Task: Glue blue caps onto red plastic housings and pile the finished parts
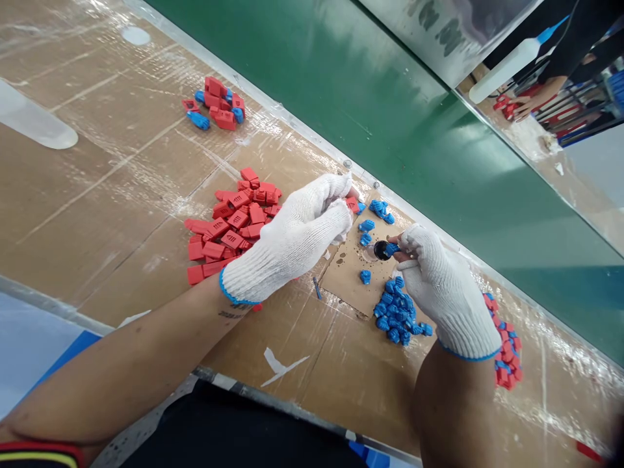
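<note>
Both my hands wear white knit gloves. My left hand [297,237] is closed, pinching a small red plastic piece [352,205] at its fingertips, just right of a heap of red pieces [229,227]. My right hand [446,292] pinches a small blue plastic piece [391,249] and holds it at a small black round cup [381,249] on a cardboard patch [346,273]. A pile of blue pieces [397,315] lies under my right wrist, and a few loose blue ones [379,209] lie near my left fingertips.
A group of joined red-and-blue pieces [217,107] lies at the far left, another [507,354] right of my right wrist. The cardboard worktop [97,182] is wrapped in clear film. A green conveyor belt [390,110] runs behind it. Another person's hand [529,104] works beyond, near a white bottle [511,65].
</note>
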Demonstrator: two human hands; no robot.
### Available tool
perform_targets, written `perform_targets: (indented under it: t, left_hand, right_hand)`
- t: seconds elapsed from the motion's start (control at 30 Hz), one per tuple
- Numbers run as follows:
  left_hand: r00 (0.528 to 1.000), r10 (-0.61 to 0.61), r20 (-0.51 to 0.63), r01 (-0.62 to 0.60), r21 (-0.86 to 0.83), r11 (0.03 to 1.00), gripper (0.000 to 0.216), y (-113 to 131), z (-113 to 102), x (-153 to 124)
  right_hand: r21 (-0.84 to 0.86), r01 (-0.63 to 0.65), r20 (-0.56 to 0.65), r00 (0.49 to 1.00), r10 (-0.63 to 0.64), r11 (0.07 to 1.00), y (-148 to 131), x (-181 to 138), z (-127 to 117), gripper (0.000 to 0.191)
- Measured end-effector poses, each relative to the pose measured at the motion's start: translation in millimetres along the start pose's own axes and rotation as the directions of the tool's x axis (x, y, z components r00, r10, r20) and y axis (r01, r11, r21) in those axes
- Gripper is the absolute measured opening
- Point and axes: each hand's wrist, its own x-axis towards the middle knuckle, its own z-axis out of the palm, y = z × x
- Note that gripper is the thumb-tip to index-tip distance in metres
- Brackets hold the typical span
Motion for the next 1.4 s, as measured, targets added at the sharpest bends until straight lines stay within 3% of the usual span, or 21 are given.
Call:
perform_targets:
  t: [0.37, 0.53, 0.6, 0.67, 0.73, 0.8, 0.97, 1.07, 1.3, 1.4]
  left_hand:
    - [1.0, -0.03, 0.006, 0.03, -0.017, 0.999, 0.01, -1.6, -1.1, -0.5]
    - [0.998, -0.037, 0.045, 0.039, -0.057, 0.998, 0.011, -2.0, -0.1, -1.7]
    - [0.994, -0.057, 0.09, 0.068, -0.127, 0.99, 0.023, -1.3, 2.8, -3.2]
    - [0.983, -0.097, 0.155, 0.123, -0.172, 0.977, 0.028, 0.1, 6.3, -5.6]
    - [0.967, -0.135, 0.215, 0.172, -0.162, 0.972, 0.022, 1.8, 9.4, -8.6]
    - [0.953, -0.171, 0.248, 0.211, -0.142, 0.967, 0.015, 3.5, 11.8, -11.4]
    - [0.95, -0.179, 0.256, 0.222, -0.15, 0.963, 0.019, 4.2, 15.6, -15.5]
    - [0.968, -0.158, 0.197, 0.186, -0.135, 0.973, 0.022, 0.9, 16.5, -17.5]
    - [0.978, -0.087, 0.188, 0.102, -0.072, 0.992, 0.016, -10.0, 11.1, -22.2]
    - [0.98, -0.043, 0.196, 0.038, 0.028, 0.999, 0.011, -10.7, 8.8, -22.8]
  right_hand:
    - [0.096, 0.012, -0.074, 0.997, -0.005, 0.995, 12.2, 6.6, 7.2, 0.025]
    - [0.144, 0.001, -0.194, 0.981, 0.027, 0.99, -0.5, -3.0, -12.3, 0.019]
    - [0.18, 0.03, -0.315, 0.949, 0.029, 0.983, -13.5, -6.8, -22.7, 0.019]
    - [0.239, 0.122, -0.471, 0.882, 0.006, 0.963, -29.5, -8.2, -29.3, 0.022]
    - [0.325, 0.245, -0.601, 0.799, 0.0, 0.914, -46.2, -7.6, -30.8, 0.025]
    - [0.405, 0.329, -0.647, 0.763, 0.013, 0.853, -60.5, -6.7, -28.0, 0.028]
    - [0.529, 0.321, -0.554, 0.832, 0.034, 0.786, -76.3, -9.6, -13.3, 0.026]
    - [0.546, 0.276, -0.491, 0.87, 0.035, 0.791, -77.7, -11.6, -5.7, 0.023]
    - [0.463, 0.275, -0.497, 0.868, -0.011, 0.843, -80.8, -7.4, -3.4, 0.014]
    - [0.4, 0.266, -0.483, 0.874, -0.044, 0.877, -83.2, -5.1, -7.7, 0.012]
